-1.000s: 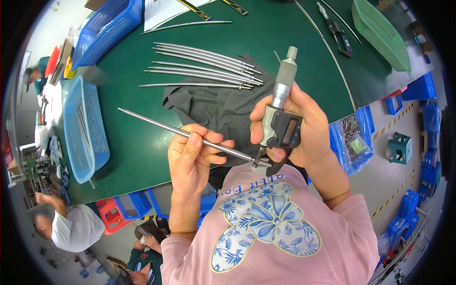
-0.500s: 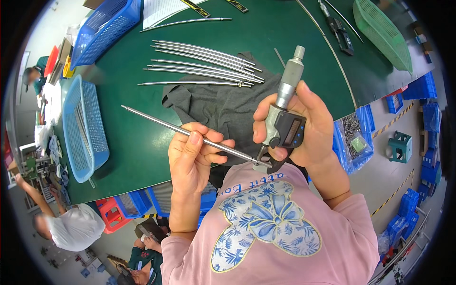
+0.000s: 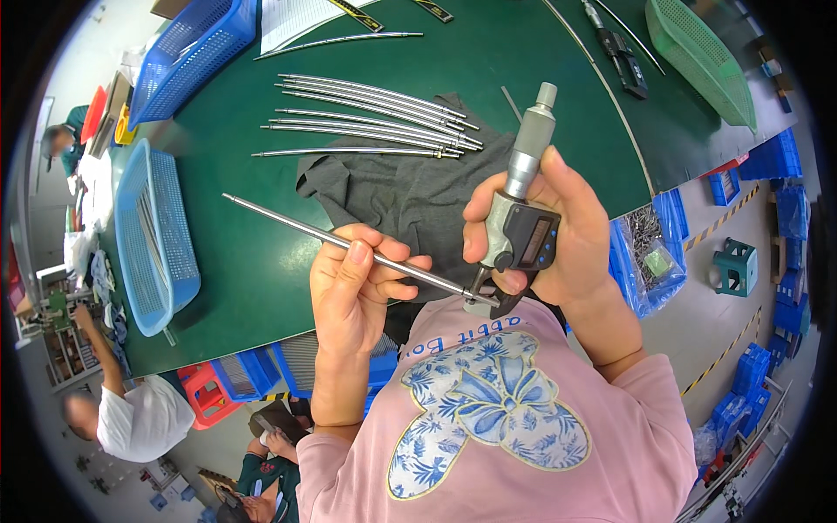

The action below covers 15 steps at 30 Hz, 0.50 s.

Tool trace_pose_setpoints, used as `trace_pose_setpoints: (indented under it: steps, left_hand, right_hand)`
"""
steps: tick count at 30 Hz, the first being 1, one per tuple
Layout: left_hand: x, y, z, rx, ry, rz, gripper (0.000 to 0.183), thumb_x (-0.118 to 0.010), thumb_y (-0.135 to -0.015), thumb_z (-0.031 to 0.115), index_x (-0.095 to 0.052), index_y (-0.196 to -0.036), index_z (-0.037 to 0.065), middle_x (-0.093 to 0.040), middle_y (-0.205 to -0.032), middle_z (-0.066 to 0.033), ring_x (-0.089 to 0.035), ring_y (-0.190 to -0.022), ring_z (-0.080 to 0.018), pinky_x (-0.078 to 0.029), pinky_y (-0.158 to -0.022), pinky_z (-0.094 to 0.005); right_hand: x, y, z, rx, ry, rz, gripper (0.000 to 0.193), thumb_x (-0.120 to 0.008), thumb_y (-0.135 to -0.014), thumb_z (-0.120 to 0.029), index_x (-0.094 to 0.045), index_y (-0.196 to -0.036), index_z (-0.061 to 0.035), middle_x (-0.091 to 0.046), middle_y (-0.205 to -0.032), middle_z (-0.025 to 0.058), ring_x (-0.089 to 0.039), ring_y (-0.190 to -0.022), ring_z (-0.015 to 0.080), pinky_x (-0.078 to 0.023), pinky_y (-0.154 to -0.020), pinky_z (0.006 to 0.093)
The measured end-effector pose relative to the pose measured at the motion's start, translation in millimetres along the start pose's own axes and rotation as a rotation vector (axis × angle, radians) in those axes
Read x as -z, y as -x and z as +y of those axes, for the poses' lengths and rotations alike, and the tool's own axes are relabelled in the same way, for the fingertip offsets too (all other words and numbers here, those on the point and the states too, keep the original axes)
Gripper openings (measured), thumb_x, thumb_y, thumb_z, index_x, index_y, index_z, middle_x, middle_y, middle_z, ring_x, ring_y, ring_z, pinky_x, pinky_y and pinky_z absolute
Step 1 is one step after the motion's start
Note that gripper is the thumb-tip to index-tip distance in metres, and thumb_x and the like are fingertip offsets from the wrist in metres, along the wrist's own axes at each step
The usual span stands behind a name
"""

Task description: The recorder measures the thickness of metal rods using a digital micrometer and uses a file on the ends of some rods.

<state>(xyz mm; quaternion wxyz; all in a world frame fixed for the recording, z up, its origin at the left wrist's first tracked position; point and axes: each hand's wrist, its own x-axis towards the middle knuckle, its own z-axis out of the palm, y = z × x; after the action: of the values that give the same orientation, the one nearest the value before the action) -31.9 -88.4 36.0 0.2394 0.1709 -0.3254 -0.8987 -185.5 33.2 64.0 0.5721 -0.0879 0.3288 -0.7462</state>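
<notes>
Between its thumb and fingers, my left hand [image 3: 353, 275] pinches a slim metal rod [image 3: 296, 225] that slants down to the right. The fingers of my right hand [image 3: 558, 227] are wrapped round a digital micrometer [image 3: 523, 222], its grey thimble pointing up and its small display facing me. The rod's lower right end lies in the micrometer's jaws; whether they touch it I cannot tell. Beyond my hands, several similar metal rods [image 3: 366, 122] lie side by side, their right ends on a crumpled dark grey cloth [image 3: 349, 181].
A light blue basket [image 3: 183, 261] with rods stands at the left of the green table [image 3: 235, 305]. A blue basket [image 3: 209, 44], a green basket [image 3: 697, 61] and a second micrometer [image 3: 621, 57] lie farther off. A blue bin of metal parts [image 3: 676, 288] is right. Co-workers sit at left.
My hands, the rod and the micrometer hold almost still. At the left, a co-worker in a white shirt has moved an arm upward.
</notes>
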Motion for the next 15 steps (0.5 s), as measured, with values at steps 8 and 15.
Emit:
trace_pose_setpoints:
  steps: [8,15]
  left_hand:
    - [0.2,-0.1,-2.8,0.017,-0.028,0.002,0.018,-0.040,-0.088,0.011,-0.045,-0.095,-0.005,-0.058,-0.083,-0.0183,-0.062,-0.075,-0.0319,-0.056,-0.054,-0.0305]
    - [6.6,0.8,-1.8,-0.002,0.003,-0.003,0.018,-0.039,-0.089,0.012,-0.044,-0.095,-0.004,-0.057,-0.083,-0.0173,-0.062,-0.075,-0.0330,-0.056,-0.053,-0.0309]
  right_hand:
    - [1.7,2.0,2.5,0.010,0.018,0.018,0.056,-0.033,-0.086,-0.048,-0.056,-0.081,0.0025,-0.059,-0.064,0.0134,-0.046,-0.036,0.0103,-0.035,-0.033,0.0182]
    - [-0.7,1.0,6.1,0.054,0.029,-0.049,0.061,-0.027,-0.086,-0.048,-0.055,-0.087,0.0058,-0.059,-0.067,0.0182,-0.048,-0.038,0.0140,-0.039,-0.035,0.0200]
